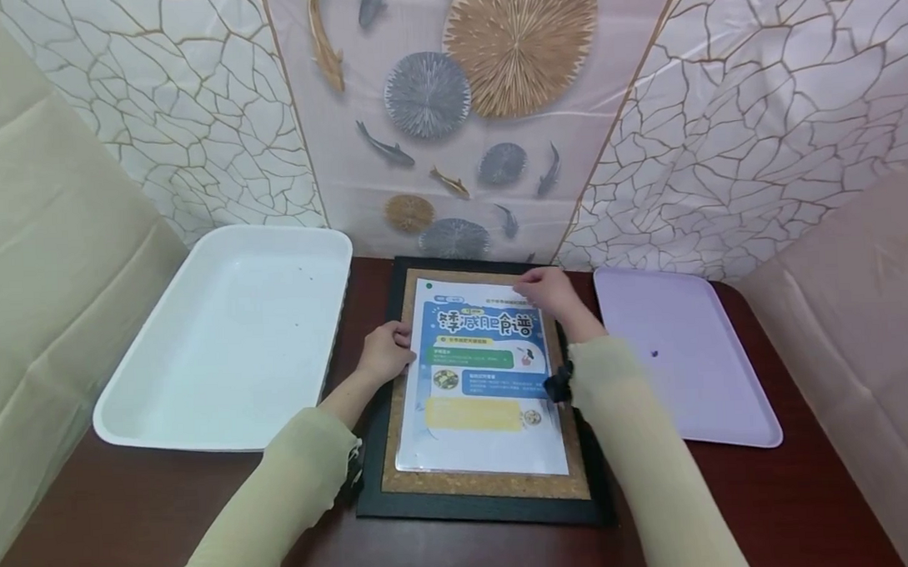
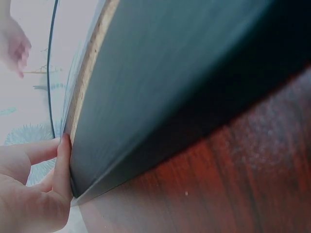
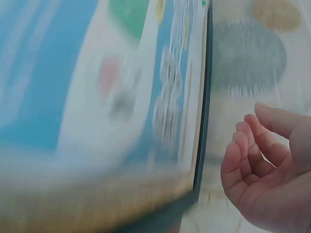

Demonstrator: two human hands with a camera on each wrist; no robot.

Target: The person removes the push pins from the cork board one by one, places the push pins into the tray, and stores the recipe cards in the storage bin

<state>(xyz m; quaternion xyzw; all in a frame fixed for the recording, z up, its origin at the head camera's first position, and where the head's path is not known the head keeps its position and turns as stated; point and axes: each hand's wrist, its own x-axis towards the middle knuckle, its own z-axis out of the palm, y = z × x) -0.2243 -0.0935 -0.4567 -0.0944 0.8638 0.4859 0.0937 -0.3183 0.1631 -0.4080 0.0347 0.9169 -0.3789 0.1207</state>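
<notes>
A printed, glossy sheet (image 1: 475, 450) with blue, green and yellow panels lies on a black-framed cork board (image 1: 468, 481). A small green dot, perhaps a pin head (image 1: 429, 285), shows at the sheet's upper left corner. At the sheet's left edge, my left hand (image 1: 386, 353) pinches the border between thumb and finger; in the left wrist view the fingertips (image 2: 63, 141) meet beside the cork. My right hand (image 1: 552, 290) hovers by the upper right corner. Its fingers (image 3: 233, 165) bend loosely, the thumb is apart from them, and nothing shows between them.
A white tray (image 1: 204, 434) stands left of the board, with a few tiny specks inside. To the right lies a lilac tray (image 1: 695, 308) bearing a small dark object (image 1: 655, 354). Both rest on a dark red-brown table (image 1: 169, 510). A patterned cloth (image 1: 435, 167) hangs behind.
</notes>
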